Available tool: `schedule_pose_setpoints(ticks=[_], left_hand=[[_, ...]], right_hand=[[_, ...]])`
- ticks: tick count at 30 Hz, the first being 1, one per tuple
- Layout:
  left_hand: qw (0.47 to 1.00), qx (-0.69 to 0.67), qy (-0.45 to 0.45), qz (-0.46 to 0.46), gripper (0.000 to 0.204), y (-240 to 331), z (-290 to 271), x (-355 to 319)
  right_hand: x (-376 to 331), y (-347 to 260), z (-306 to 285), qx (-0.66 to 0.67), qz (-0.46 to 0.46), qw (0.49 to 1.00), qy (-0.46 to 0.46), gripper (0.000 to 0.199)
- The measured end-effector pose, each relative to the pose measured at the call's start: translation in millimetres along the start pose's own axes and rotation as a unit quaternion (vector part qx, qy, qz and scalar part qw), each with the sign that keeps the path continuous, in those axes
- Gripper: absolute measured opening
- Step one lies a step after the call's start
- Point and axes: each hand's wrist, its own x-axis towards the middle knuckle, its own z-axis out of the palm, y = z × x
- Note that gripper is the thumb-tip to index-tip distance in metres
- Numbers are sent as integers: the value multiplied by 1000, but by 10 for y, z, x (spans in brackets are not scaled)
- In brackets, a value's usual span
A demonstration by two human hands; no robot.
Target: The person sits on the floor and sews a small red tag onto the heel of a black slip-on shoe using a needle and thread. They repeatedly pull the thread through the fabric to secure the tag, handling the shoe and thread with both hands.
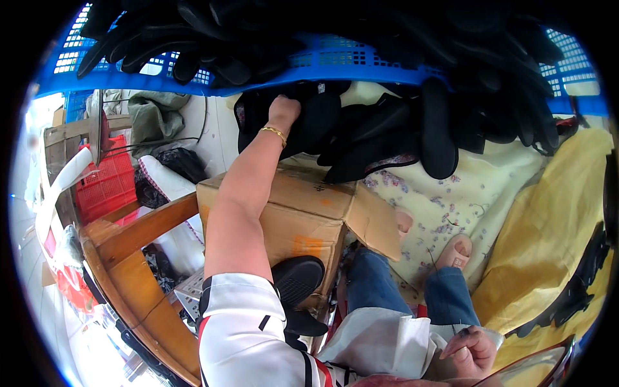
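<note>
"Looking around first, what crowds the space?"

"A blue basket [148, 82] with lattice walls, heaped with dark shapes that spill over its near edge. Below that edge stands a cardboard box [277, 222], one flap [376, 222] folded out from its right corner. A black sole [298, 280] with a ridged face leans near its front. Further left are a wooden frame [138, 284] and a red basket [106, 184]."

"And to the right?"

"A cream flowered cloth [445, 213], with a pink slipper [456, 251] on it, then a yellow cloth [548, 226] in a broad fold."

"Anything in the way?"

"The box: the left forearm passes right over it."

"How is the grip?"

"The left hand [284, 111] has its fingers curled together against a black piece [258, 119]. The fingertips are hidden, so I can't tell whether they clamp it. The right hand [474, 351] is low down, over the pale apron [380, 342], fingers bent; I can't tell whether they close on anything."

"And the piece itself?"

"Dull black, soft-looking and rounded, a patterned strip showing at its left side. It sits just under the blue basket's near edge, beyond the box's far edge."
</note>
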Motion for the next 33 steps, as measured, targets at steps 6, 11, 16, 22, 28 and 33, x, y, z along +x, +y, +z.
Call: schedule_pose_setpoints(ticks=[6,11,16,22,28,33], left_hand=[[973,197,-98,77,31,168,-59,26],[978,159,-119,57,31,194,-78,-16],[984,0,-174,-49,29,380,-255,-328],[932,-312,-182,10,34,480,3,-1089],[928,-99,-265,241,35,1377,-492,-1829],[883,-160,-395,196,53,1268,-183,-1111]], right_hand=[[-56,175,5,68,64,995,31,18],[-105,215,-19,42,100,994,24,16],[19,98,104,-64,64,995,43,25],[20,-26,248,-70,28,995,59,30],[-70,-13,141,-130,-26,990,46,25],[-114,-10,81,-188,-83,977,52,14]])
